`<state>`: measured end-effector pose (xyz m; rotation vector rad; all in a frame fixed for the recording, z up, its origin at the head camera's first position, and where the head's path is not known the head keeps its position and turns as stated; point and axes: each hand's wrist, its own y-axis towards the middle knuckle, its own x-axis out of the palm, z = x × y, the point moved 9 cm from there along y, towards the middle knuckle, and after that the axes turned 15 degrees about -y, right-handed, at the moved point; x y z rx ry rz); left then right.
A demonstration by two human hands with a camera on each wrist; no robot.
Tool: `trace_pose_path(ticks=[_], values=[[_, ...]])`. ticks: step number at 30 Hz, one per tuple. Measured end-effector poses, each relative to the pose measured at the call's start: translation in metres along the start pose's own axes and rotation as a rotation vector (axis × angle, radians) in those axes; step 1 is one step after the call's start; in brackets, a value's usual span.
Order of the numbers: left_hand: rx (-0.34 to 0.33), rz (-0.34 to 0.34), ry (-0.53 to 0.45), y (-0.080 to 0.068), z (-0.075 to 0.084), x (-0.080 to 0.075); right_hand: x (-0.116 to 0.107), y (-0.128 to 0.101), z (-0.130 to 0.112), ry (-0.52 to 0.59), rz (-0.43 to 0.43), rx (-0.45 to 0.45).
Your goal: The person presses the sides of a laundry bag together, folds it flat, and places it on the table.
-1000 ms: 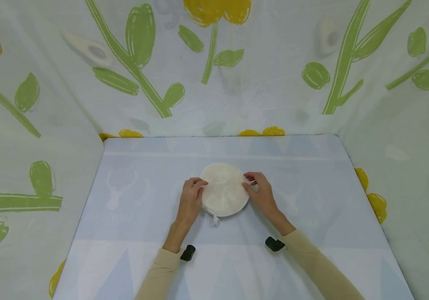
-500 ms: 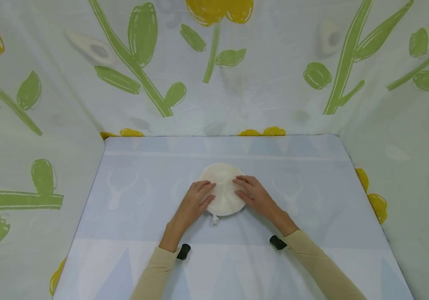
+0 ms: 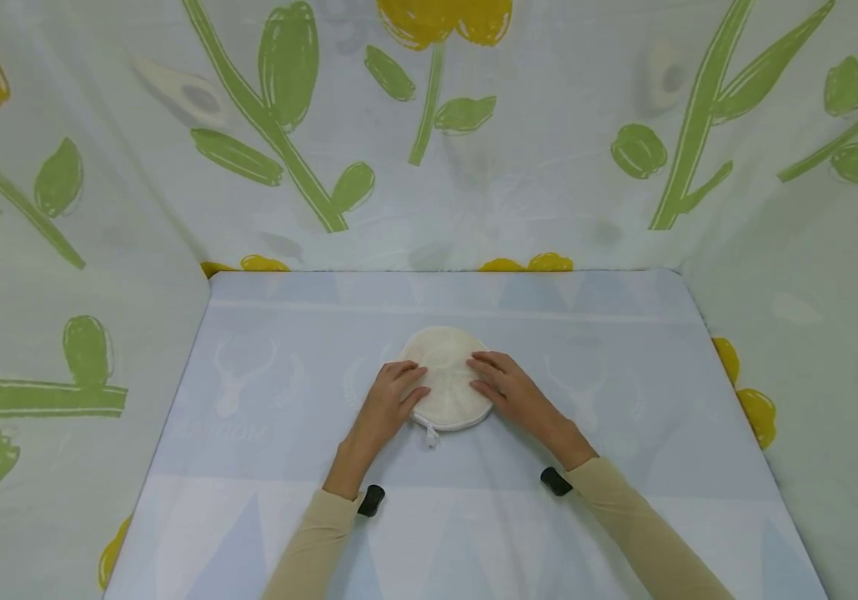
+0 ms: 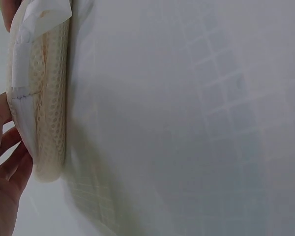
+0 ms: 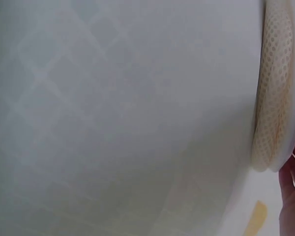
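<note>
One round mesh pouch [image 3: 445, 379] under two flat, open-fingered hands: left [image 3: 386, 407], right [image 3: 513, 391].

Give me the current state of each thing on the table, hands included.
Round mesh pouch: lying flat on the table, zipper looks closed, pull tab at its near edge.
Left hand: fingers straight, resting on the pouch's left part.
Right hand: fingers straight, resting on the pouch's right part.
Tablecloth: spread flat over the table.
</note>
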<state>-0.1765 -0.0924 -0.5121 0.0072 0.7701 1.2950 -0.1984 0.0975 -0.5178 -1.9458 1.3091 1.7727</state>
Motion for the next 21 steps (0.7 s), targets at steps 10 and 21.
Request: trace_pose_path(ticks=[10, 21], values=[[-0.012, -0.012, -0.004, 0.002, -0.006, 0.001, 0.007, 0.001, 0.004, -0.022, -0.073, 0.033], [-0.079, 0.055, -0.034, 0.011, -0.006, -0.022, -0.01, 0.002, 0.008, 0.037, 0.006, 0.036]])
